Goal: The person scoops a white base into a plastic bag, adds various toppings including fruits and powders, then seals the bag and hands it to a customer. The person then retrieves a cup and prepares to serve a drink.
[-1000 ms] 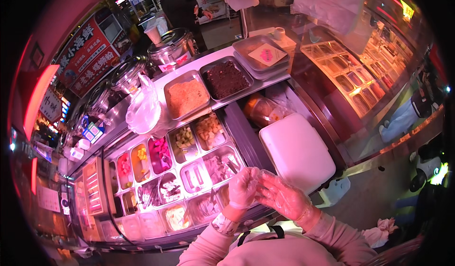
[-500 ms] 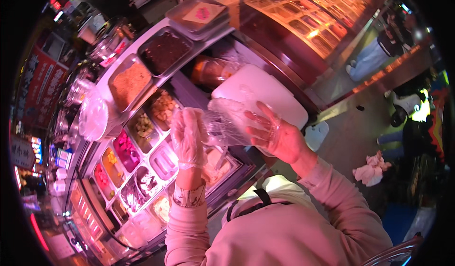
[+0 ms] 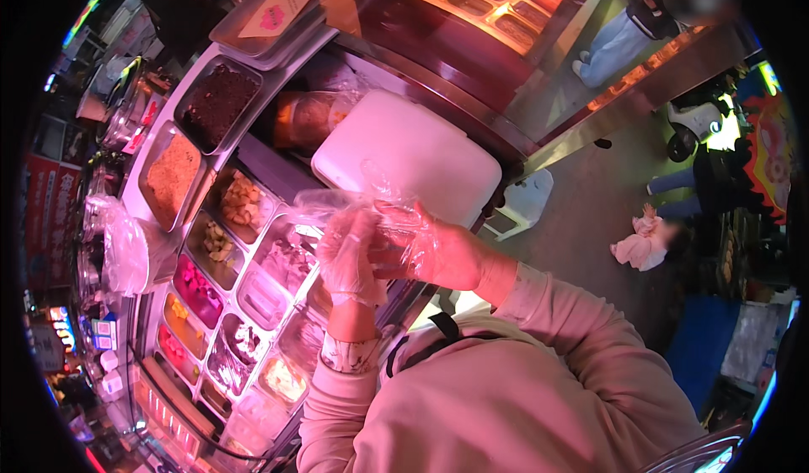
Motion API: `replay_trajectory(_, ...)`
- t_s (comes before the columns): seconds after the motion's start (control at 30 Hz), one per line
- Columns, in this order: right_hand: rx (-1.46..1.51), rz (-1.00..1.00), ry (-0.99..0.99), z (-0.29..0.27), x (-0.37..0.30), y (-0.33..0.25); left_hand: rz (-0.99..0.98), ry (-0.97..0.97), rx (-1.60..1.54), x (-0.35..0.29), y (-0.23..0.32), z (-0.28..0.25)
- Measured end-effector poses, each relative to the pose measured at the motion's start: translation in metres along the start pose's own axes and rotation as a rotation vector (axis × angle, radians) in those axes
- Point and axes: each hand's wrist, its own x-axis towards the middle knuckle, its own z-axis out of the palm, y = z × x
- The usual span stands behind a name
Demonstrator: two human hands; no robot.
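Observation:
My left hand (image 3: 347, 258) wears a clear plastic glove and hangs over the near food pans. Its fingers are closed on a second clear disposable glove (image 3: 419, 258), which is bunched over my right hand (image 3: 455, 258). The fingers of my right hand stretch leftward inside that thin plastic, partly covered by the left hand. Its wrist and the base of the palm are bare. Loose plastic (image 3: 324, 199) sticks out beyond my left fingers, over the edge of a white lidded box (image 3: 413, 148).
Metal pans of diced food (image 3: 242, 203), pink pieces (image 3: 198, 291) and orange crumbs (image 3: 173, 176) fill the counter. A dark-filled pan (image 3: 221, 106) lies farther off. Plastic-wrapped bowls (image 3: 139, 249) stand left. A white stool (image 3: 522, 203) and a child (image 3: 645, 241) are at right.
My right hand has moved left into the glove and now meets my left hand. The glove, stretched between them before, is bunched around the right fingers. The whole view has shifted.

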Motion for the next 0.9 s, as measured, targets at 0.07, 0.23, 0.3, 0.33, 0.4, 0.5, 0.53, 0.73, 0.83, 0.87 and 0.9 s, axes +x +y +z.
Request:
replay_trajectory(0.07,-0.043,0.013,0.023,0.007,-0.005,0.003,0.51,-0.072,-0.02,0.028,-0.026,-0.027)
replay_trajectory(0.23,-0.14,-0.058,0.111,-0.01,-0.03,-0.003,0.547,-0.143,0.131,0.029,-0.012,-0.035)
replay_trajectory(0.3,-0.1,-0.059,0.061,-0.019,-0.023,-0.001,0.592,-0.229,0.035,0.035,-0.022,-0.035)
replay_trajectory(0.33,-0.082,-0.064,0.041,-0.018,-0.019,-0.002,0.611,-0.276,-0.016,0.037,-0.025,-0.034)
replay_trajectory(0.4,-0.136,-0.101,0.169,-0.01,-0.012,-0.001,0.53,-0.208,-0.038,0.034,-0.022,-0.034)
replay_trajectory(0.5,-0.234,-0.179,0.163,-0.017,-0.003,-0.006,0.532,-0.059,0.037,0.035,-0.011,-0.027)
replay_trajectory(0.53,-0.213,-0.175,0.149,-0.015,-0.001,-0.007,0.548,-0.118,0.033,0.035,-0.008,-0.028)
replay_trajectory(0.73,-0.305,-0.073,0.352,-0.021,0.008,-0.008,0.476,-0.334,0.06,0.031,0.002,-0.029)
replay_trajectory(0.83,-0.338,-0.169,0.497,-0.023,0.009,-0.012,0.546,-0.322,0.059,0.039,0.002,-0.029)
replay_trajectory(0.87,-0.362,-0.244,0.508,-0.025,0.011,-0.014,0.51,-0.282,0.059,0.04,0.007,-0.028)
replay_trajectory(0.9,-0.386,-0.319,0.519,-0.026,0.013,-0.017,0.473,-0.241,0.06,0.042,0.01,-0.028)
